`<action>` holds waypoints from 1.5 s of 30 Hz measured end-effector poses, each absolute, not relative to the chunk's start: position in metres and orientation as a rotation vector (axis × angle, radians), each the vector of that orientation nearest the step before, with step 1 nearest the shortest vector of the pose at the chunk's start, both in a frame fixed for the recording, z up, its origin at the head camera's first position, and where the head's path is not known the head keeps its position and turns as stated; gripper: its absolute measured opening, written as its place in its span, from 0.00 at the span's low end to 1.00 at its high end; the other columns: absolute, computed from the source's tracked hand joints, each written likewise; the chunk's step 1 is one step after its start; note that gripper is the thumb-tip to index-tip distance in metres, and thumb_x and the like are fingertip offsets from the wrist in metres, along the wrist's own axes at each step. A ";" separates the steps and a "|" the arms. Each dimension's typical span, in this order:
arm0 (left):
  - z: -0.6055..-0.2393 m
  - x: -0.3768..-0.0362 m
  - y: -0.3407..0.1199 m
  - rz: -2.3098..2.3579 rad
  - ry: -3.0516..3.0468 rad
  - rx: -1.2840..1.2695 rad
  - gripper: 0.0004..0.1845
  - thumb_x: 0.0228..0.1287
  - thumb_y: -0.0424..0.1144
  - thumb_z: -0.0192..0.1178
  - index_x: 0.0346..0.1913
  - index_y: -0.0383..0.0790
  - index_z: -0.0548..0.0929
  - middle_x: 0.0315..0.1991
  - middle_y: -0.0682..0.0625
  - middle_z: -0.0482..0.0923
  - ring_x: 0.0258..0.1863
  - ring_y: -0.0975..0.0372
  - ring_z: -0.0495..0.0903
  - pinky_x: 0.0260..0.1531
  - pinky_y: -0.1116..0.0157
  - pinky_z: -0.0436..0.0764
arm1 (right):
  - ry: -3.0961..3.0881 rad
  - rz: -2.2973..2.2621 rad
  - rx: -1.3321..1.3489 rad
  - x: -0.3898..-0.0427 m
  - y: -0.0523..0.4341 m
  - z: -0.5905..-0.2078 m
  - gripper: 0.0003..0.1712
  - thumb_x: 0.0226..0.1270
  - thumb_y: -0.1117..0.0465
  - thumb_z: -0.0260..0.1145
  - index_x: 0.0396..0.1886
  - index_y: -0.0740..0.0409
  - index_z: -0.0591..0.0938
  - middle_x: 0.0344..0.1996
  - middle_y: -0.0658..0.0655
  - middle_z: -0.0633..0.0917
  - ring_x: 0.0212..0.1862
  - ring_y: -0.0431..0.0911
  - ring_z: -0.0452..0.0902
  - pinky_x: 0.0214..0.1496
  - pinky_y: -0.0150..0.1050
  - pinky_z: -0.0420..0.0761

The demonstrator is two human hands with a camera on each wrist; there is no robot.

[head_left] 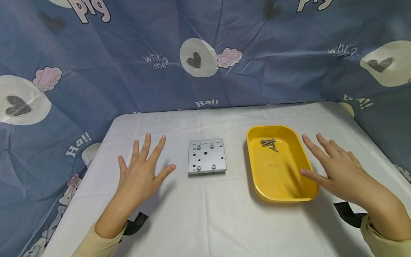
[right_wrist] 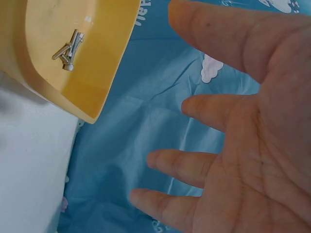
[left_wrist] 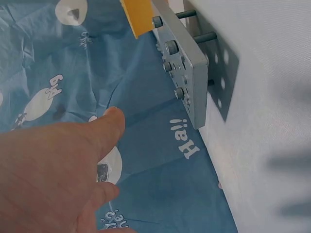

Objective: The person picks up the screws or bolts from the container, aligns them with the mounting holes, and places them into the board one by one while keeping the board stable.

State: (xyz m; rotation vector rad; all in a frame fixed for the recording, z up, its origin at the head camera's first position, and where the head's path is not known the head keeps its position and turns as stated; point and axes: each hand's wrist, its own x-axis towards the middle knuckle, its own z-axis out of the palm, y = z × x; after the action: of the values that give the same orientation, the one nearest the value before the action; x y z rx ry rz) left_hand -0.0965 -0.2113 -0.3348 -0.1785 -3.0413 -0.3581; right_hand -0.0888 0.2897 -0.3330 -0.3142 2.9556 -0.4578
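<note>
The left hand (head_left: 138, 175) and, near an oblong yellow plastic tray (head_left: 271, 185), the right hand (head_left: 346, 175) were well apart, empty, fingers spread. Between them, towards the white-clothed table's (head_left: 205, 217) far edge, sat a squarish grey metal plate (head_left: 206, 160); screw shanks (left_wrist: 205, 37) protruded beneath, so a bump might have tipped it. Screw heads (head_left: 199, 167) faced up; no clear long axis showed.

On the bench (head_left: 205, 214), a plate (head_left: 215, 154) lies between the left hand (head_left: 139, 173) and a tray (head_left: 268, 175); screws (head_left: 268, 142) lie in the tray's far half, the right hand (head_left: 343, 171) to its right.
</note>
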 end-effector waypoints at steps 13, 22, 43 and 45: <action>-0.334 -0.101 -0.209 -0.390 -3.062 -0.237 0.48 0.75 0.70 0.57 0.88 0.67 0.45 0.90 0.41 0.37 0.87 0.33 0.40 0.69 0.14 0.43 | 2.996 -0.334 -0.442 -0.096 0.286 -0.321 0.56 0.77 0.40 0.69 0.90 0.52 0.49 0.82 0.79 0.57 0.74 0.83 0.60 0.68 0.82 0.64; -0.339 -0.107 -0.207 -0.559 -3.111 -0.333 0.49 0.75 0.71 0.57 0.89 0.66 0.46 0.90 0.42 0.40 0.87 0.34 0.46 0.72 0.17 0.48 | 2.950 -0.340 -0.515 -0.110 0.283 -0.314 0.49 0.77 0.44 0.70 0.85 0.62 0.61 0.69 0.76 0.76 0.66 0.73 0.77 0.63 0.73 0.78; -0.377 -0.160 -0.208 -0.968 -3.203 -0.543 0.63 0.59 0.69 0.74 0.89 0.65 0.44 0.88 0.43 0.51 0.86 0.42 0.55 0.82 0.35 0.59 | 2.764 -0.452 -0.586 -0.151 0.266 -0.305 0.39 0.79 0.48 0.69 0.75 0.72 0.73 0.43 0.52 0.88 0.40 0.40 0.82 0.42 0.40 0.83; -0.382 -0.165 -0.208 -1.000 -3.221 -0.545 0.65 0.57 0.68 0.76 0.89 0.65 0.44 0.88 0.42 0.51 0.86 0.41 0.54 0.82 0.34 0.59 | 2.728 -0.450 -0.574 -0.156 0.263 -0.305 0.39 0.79 0.48 0.69 0.76 0.71 0.73 0.41 0.51 0.88 0.38 0.40 0.80 0.40 0.38 0.82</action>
State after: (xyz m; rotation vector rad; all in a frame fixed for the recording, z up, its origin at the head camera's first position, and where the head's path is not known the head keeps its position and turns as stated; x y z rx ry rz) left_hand -0.1646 -0.2077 -0.3817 -0.5453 -3.2207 -0.9995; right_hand -0.1559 0.2632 -0.3051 -0.5739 2.7277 -0.4503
